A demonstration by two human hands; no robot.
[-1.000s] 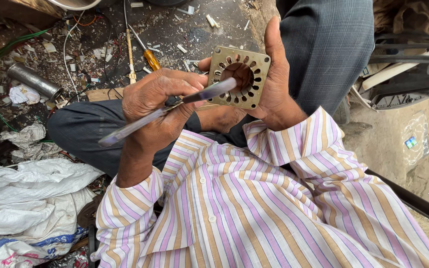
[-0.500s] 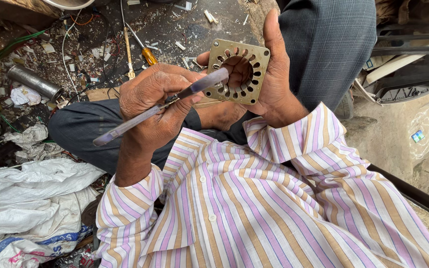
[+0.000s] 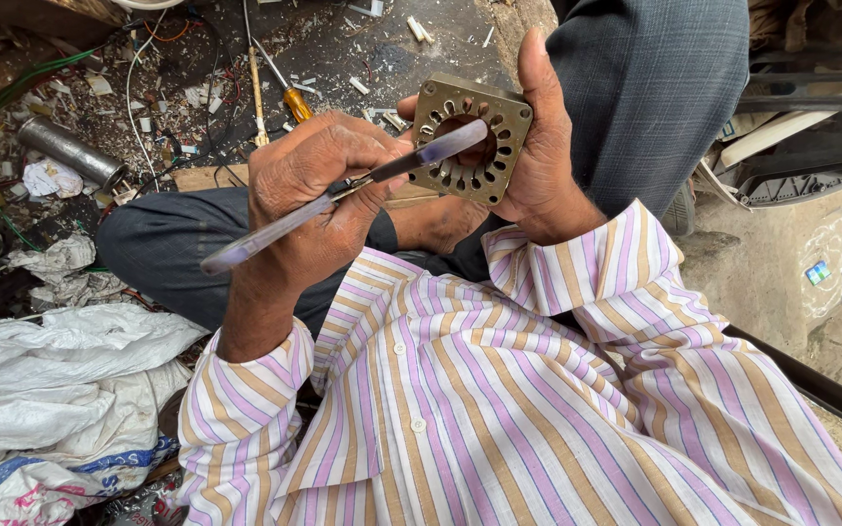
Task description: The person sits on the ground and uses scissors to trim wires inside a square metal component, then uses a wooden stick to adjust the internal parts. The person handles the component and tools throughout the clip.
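The stator core (image 3: 470,141) in my right grip is dull, brassy-looking metal, kinda grimy. The strip (image 3: 343,195) in my left looks like smooth, translucent plastic. Striped shirt (image 3: 499,409) is soft woven cloth.

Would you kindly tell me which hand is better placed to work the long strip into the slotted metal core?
The left hand: it already grips the strip, whose tip lies across the core. The right hand is busy holding the core.
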